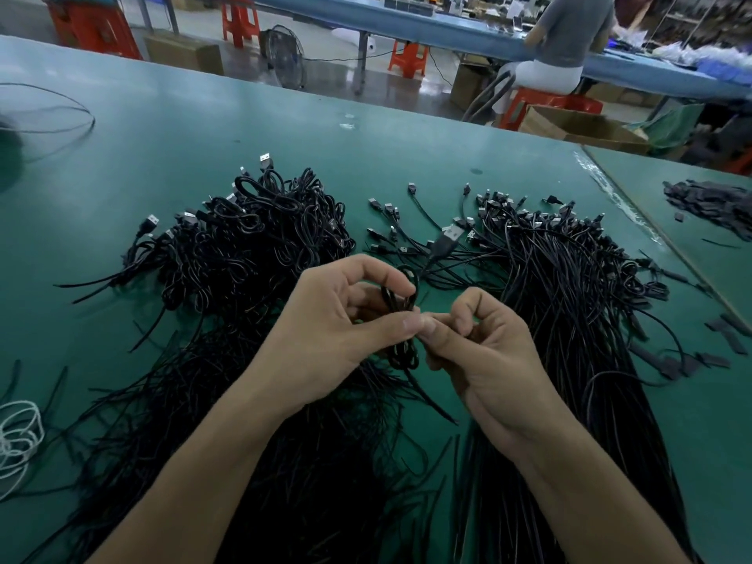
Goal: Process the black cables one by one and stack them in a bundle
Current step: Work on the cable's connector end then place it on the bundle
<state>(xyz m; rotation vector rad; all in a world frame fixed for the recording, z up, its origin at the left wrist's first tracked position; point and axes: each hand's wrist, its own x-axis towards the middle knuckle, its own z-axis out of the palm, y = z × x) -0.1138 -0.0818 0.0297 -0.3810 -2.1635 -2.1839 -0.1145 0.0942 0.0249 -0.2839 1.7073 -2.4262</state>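
Cable coil (pixel 401 319), long axis near-to-far, plug end (pixel 449 234) away; L hand (pixel 325 323) & R hand (pixel 484 356) pinch its middle.

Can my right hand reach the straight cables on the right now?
Probably yes: the straight cables lie right beside the right hand, nothing between. But it pinches the coil held by the left hand and must let go first.

Two hands (pixel 325 331), one coiled cable (pixel 403 356), two cable piles (pixel 260 246).
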